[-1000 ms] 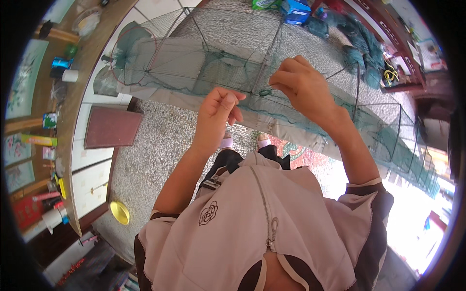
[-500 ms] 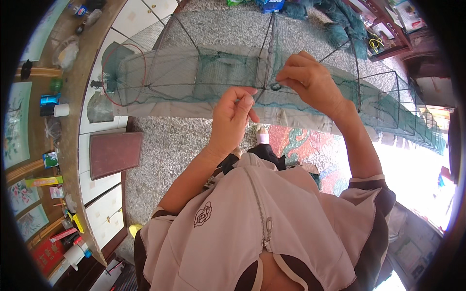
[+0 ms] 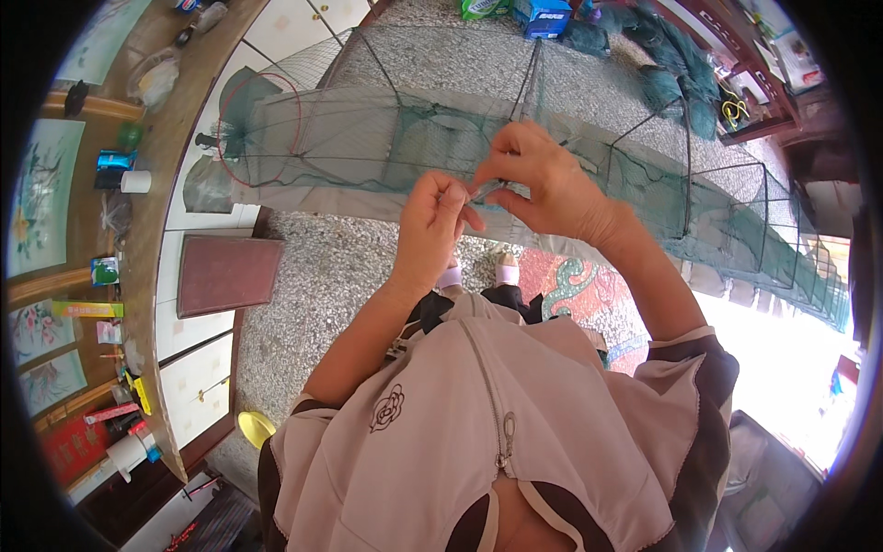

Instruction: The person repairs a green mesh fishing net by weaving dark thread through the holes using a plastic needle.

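A long green mesh net trap point(image 3: 432, 138) on dark square frames stretches from left to right in front of me. My left hand point(image 3: 436, 216) is at its near side, thumb and forefinger pinched together on the netting. Close beside it, my right hand point(image 3: 544, 179) is bent with its fingertips meeting the left fingertips. A thin strand seems to run between the two hands, but it is too small to make out. At the trap's left end, a red hoop point(image 3: 299, 129) surrounds gathered netting.
A pale cloth-like strip point(image 3: 349, 204) lies under the trap. Left stand white cabinets point(image 3: 198, 373) and a brown board point(image 3: 230, 276). A blue package point(image 3: 541, 17) and bundled dark-green netting point(image 3: 676, 55) lie on the far floor. A yellow bowl point(image 3: 257, 430) sits lower left.
My right hand has come down and left, from above the netting to my left fingertips. The left hand stays nearly in place. The view has shifted slightly.
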Demonstrator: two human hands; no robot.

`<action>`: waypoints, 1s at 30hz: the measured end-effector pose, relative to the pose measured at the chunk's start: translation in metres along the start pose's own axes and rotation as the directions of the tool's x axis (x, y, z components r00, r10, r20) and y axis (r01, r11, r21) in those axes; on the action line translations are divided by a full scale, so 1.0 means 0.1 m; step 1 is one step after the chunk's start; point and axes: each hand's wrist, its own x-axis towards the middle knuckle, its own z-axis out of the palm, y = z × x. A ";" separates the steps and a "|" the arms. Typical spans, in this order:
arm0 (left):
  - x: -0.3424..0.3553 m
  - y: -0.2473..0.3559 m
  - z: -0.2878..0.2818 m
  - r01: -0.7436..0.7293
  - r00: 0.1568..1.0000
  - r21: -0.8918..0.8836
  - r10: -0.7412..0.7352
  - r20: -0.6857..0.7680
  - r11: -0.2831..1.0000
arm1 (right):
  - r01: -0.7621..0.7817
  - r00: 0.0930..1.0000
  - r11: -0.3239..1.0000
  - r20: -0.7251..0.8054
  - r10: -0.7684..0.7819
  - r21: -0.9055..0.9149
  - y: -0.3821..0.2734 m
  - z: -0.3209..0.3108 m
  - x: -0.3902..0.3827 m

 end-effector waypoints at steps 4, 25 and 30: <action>-0.01 0.07 0.02 0.048 0.999 -0.051 -0.048 0.008 0.998 | 0.061 0.998 0.985 0.005 -0.060 -0.159 0.01 0.01 -0.03; 0.28 0.12 0.14 -0.521 0.820 0.576 0.556 0.134 0.630 | 0.215 0.928 0.976 -0.317 -0.194 0.032 -0.50 -0.14 -0.04; 0.40 0.01 0.12 -0.481 0.852 0.547 0.513 0.107 0.685 | 0.144 0.841 0.876 -0.523 0.137 0.461 -0.66 -0.41 -0.07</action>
